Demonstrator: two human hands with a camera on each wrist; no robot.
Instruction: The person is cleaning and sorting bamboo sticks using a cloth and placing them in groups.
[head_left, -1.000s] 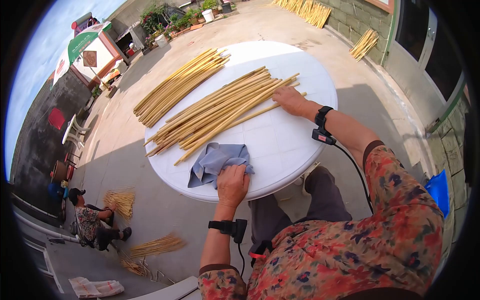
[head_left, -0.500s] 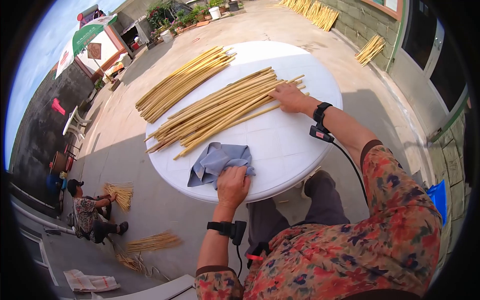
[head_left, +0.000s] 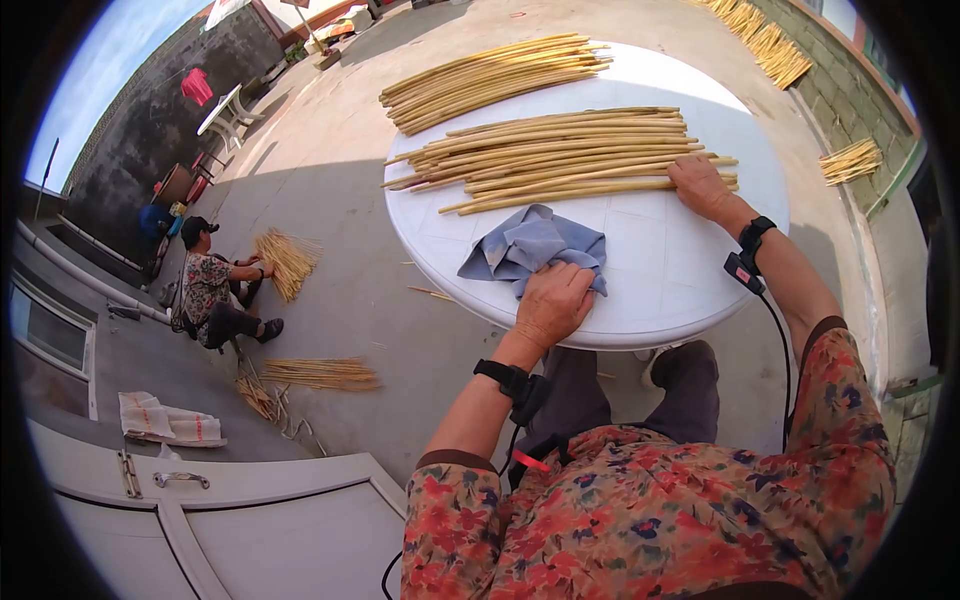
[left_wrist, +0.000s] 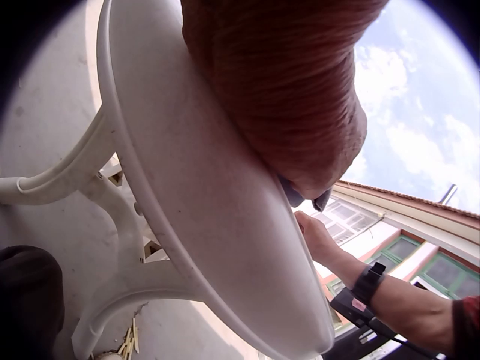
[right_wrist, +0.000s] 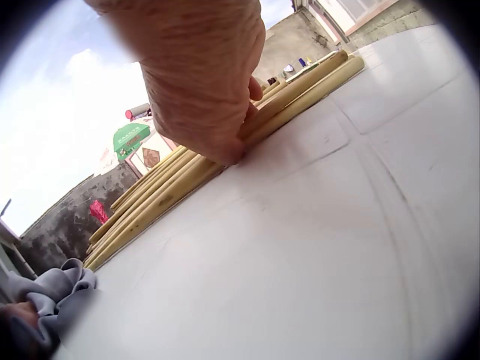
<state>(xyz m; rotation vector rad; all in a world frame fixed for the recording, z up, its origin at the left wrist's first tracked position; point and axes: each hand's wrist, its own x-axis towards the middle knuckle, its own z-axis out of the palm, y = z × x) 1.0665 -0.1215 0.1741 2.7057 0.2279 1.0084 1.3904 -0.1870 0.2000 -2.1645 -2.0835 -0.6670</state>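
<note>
My left hand (head_left: 556, 302) grips a crumpled blue-grey cloth (head_left: 535, 243) near the close edge of the white table (head_left: 660, 300). Across the tabletop lies a pile of straight yellow sticks (head_left: 560, 150), roughly side by side. My right hand (head_left: 700, 187) is at the right end of this pile, fingers curled over the nearest sticks (right_wrist: 176, 191), with a fingertip down by the tabletop in the right wrist view. Farther back rests a second bundle of sticks (head_left: 490, 80). The left wrist view shows mostly the hand's underside and the table's rim, with the cloth almost hidden.
A seated person (head_left: 215, 285) handles a sheaf of thin stalks (head_left: 285, 262) on the ground at left, with another bundle of stalks (head_left: 325, 373) close by. More sticks (head_left: 850, 162) lean by the right wall. A white cabinet (head_left: 270, 520) stands at lower left.
The head view has turned left and down. The near sticks under my right hand, which lay slanted and spread, now lie closer together and more parallel to the pile. My left hand still holds the cloth.
</note>
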